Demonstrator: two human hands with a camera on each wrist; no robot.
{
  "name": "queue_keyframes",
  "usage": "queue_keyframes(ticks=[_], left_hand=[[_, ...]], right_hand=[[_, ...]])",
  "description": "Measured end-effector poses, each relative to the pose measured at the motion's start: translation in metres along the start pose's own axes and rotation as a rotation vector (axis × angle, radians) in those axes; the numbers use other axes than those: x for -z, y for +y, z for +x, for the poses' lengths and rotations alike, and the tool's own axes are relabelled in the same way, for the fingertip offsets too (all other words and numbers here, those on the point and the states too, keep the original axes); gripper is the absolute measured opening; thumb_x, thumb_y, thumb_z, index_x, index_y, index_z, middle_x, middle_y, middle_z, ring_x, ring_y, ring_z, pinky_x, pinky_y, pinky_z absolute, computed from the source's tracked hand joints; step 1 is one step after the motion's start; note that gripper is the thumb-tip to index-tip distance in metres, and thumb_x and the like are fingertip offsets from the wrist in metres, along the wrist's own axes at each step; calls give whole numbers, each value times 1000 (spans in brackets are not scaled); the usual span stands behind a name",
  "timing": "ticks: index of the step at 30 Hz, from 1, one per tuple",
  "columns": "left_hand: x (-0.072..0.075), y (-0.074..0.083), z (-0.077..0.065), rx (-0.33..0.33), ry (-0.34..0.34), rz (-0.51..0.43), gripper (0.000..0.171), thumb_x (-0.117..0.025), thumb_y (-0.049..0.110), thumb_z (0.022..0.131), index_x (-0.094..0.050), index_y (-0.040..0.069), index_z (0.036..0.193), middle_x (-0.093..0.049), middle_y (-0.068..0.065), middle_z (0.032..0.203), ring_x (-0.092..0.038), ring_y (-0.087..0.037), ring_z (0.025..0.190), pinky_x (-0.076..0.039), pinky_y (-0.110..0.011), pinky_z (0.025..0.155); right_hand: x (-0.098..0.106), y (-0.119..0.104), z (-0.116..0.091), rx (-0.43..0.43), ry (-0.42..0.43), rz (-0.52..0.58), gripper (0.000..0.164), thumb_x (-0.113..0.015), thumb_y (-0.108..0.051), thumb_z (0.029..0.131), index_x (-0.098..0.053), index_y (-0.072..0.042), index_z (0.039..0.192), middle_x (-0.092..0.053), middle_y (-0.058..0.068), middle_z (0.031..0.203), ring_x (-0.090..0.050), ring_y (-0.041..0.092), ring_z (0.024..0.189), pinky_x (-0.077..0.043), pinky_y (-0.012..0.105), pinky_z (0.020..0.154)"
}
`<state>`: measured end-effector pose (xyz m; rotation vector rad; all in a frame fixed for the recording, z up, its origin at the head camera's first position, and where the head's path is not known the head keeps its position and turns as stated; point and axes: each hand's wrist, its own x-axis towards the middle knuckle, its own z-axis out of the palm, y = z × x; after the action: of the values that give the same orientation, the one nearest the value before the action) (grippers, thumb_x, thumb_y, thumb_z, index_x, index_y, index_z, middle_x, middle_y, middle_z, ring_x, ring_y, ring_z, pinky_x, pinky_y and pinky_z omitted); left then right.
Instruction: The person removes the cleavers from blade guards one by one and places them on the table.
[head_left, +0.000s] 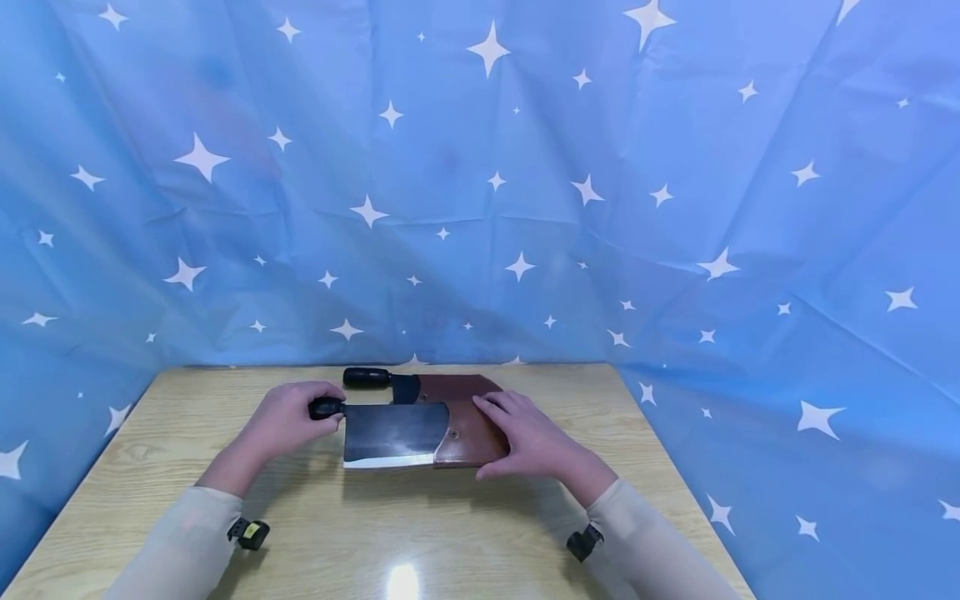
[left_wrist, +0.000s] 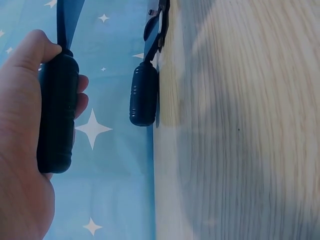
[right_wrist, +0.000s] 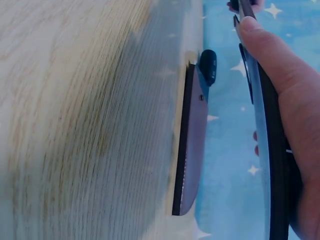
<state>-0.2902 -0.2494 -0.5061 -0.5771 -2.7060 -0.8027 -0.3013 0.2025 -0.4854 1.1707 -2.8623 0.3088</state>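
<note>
My left hand [head_left: 294, 418] grips the black handle [left_wrist: 57, 117] of a cleaver, its thumb near the base of the blade. The wide dark blade [head_left: 392, 432] with a bright edge points right, held up over the table. Its far part sits inside a brown leather sheath [head_left: 474, 446], which my right hand [head_left: 536, 442] holds at the right end, thumb on the near side and fingers round the far side. Behind it on the table lies a second cleaver with a black handle [head_left: 366, 377], most of its blade covered by another brown sheath [right_wrist: 194, 150].
The pale wood-grain table [head_left: 375, 533] runs back to a blue curtain [head_left: 450, 167] with white stars, which also hangs along both sides. Each wrist carries a small black camera on a strap. The second cleaver lies close to the table's far edge.
</note>
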Motion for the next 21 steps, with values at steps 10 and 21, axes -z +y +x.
queue_keyframes(ticks=[10,21], left_hand=[[2,-4,-2,11,-11,-14,29,-86,23,90,-82,20,119,-80,2,112,-71,-18,92,-58,-50,82],[6,-7,-3,43,-26,-18,29,-86,23,91,-82,18,119,-80,1,110,-72,-21,93,-58,-53,84]], right_hand=[[1,6,-7,-34,2,-4,119,-90,-72,81,-38,-19,174,-46,11,170,-42,36,154,-37,58,125],[1,13,-10,-40,14,7,118,-93,-69,79,-41,-18,172,-47,9,168,-44,35,153,-39,57,124]])
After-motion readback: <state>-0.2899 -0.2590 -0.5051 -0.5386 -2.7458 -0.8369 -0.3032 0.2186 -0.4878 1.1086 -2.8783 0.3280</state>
